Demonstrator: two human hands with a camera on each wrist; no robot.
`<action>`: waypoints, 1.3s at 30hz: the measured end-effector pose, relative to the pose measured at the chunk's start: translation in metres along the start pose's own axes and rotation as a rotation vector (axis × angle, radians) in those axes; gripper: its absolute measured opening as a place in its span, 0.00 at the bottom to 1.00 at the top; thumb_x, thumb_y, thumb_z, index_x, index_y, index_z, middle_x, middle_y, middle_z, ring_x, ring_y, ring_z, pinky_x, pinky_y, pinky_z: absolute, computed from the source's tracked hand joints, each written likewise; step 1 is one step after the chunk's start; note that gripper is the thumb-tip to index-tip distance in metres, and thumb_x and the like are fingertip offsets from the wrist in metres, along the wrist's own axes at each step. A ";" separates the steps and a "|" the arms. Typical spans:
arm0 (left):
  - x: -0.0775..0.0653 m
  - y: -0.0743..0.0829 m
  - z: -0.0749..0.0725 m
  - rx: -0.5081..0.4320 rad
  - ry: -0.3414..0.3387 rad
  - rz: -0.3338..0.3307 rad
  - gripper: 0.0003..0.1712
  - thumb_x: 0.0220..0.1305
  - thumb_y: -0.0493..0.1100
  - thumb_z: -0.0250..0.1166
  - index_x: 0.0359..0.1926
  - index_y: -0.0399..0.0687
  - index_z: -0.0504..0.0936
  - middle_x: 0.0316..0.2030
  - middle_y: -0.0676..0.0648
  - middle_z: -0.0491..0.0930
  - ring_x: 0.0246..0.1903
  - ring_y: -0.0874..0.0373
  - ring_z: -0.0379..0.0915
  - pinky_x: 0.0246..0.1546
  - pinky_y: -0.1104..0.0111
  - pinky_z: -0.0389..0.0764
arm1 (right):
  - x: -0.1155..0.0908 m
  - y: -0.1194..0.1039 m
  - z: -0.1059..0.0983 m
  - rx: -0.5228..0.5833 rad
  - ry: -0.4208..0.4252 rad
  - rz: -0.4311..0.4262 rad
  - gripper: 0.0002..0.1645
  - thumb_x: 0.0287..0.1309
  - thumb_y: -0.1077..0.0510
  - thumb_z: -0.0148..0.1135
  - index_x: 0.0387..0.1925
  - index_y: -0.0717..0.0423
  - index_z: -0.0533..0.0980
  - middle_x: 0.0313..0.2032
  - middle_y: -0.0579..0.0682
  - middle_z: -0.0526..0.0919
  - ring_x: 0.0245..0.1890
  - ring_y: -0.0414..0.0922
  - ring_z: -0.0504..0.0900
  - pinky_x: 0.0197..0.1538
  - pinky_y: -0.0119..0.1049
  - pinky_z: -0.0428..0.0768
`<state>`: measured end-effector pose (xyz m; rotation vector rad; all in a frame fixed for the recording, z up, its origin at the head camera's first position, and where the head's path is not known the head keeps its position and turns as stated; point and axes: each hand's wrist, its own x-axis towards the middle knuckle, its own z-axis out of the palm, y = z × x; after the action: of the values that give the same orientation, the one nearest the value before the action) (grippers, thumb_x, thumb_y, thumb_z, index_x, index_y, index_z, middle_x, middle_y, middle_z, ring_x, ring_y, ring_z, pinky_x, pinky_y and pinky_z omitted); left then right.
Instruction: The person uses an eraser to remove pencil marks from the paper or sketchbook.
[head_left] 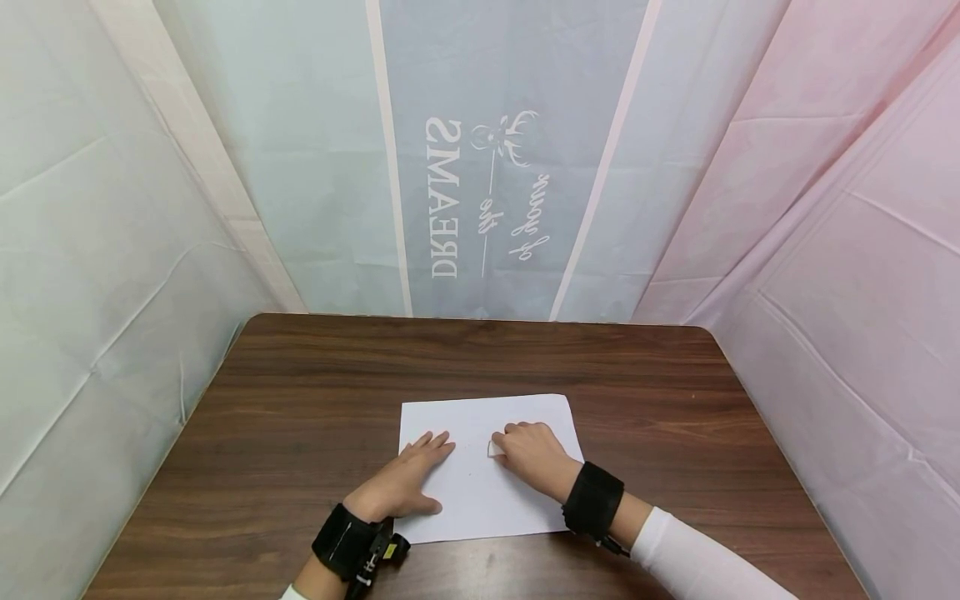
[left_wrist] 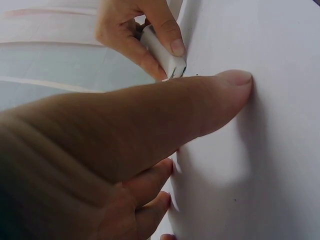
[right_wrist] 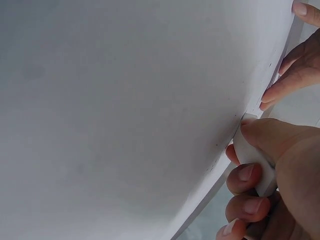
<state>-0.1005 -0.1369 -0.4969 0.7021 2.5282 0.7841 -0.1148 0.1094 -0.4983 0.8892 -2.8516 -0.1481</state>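
A white sheet of paper lies on the table. My right hand grips a white eraser between thumb and curled fingers, over the right half of the sheet. Dark smudges mark the eraser's end in the left wrist view, and that end is right at the paper. On the left part of the sheet rests my left hand, fingers spread and thumb stretched out. Small dark specks dot the paper near the eraser in the right wrist view.
The brown wooden table extends around the sheet on every side. Beyond its far edge hangs a printed curtain, and pale cloth sheets flank both sides. Each wrist wears a black strap.
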 end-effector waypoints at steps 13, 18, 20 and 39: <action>-0.001 0.000 0.001 0.006 -0.002 0.010 0.50 0.48 0.38 0.80 0.72 0.39 0.68 0.76 0.38 0.60 0.78 0.37 0.50 0.75 0.41 0.57 | -0.002 0.001 0.002 0.006 -0.009 0.003 0.11 0.56 0.47 0.74 0.35 0.48 0.85 0.23 0.46 0.82 0.21 0.42 0.80 0.20 0.32 0.73; -0.001 0.000 0.001 0.007 -0.002 0.011 0.50 0.48 0.39 0.80 0.72 0.39 0.68 0.76 0.38 0.61 0.78 0.37 0.50 0.75 0.41 0.56 | -0.003 0.002 0.001 0.015 -0.007 0.006 0.10 0.56 0.48 0.74 0.34 0.49 0.85 0.23 0.46 0.82 0.21 0.42 0.79 0.20 0.32 0.72; -0.001 0.001 0.001 0.006 -0.002 0.011 0.50 0.48 0.39 0.80 0.72 0.39 0.68 0.76 0.38 0.60 0.78 0.37 0.50 0.75 0.41 0.56 | -0.004 0.002 0.000 0.016 -0.008 0.009 0.10 0.56 0.49 0.74 0.34 0.49 0.85 0.23 0.46 0.81 0.21 0.42 0.79 0.20 0.31 0.72; -0.001 0.000 0.000 0.000 0.003 0.009 0.50 0.48 0.38 0.80 0.72 0.39 0.68 0.77 0.38 0.60 0.78 0.38 0.49 0.76 0.41 0.55 | -0.008 0.008 0.003 0.012 0.009 0.023 0.09 0.55 0.50 0.74 0.31 0.49 0.83 0.21 0.46 0.78 0.20 0.43 0.77 0.19 0.34 0.70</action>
<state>-0.0995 -0.1375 -0.4968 0.7135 2.5294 0.7892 -0.1138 0.1207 -0.5013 0.8566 -2.8559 -0.1244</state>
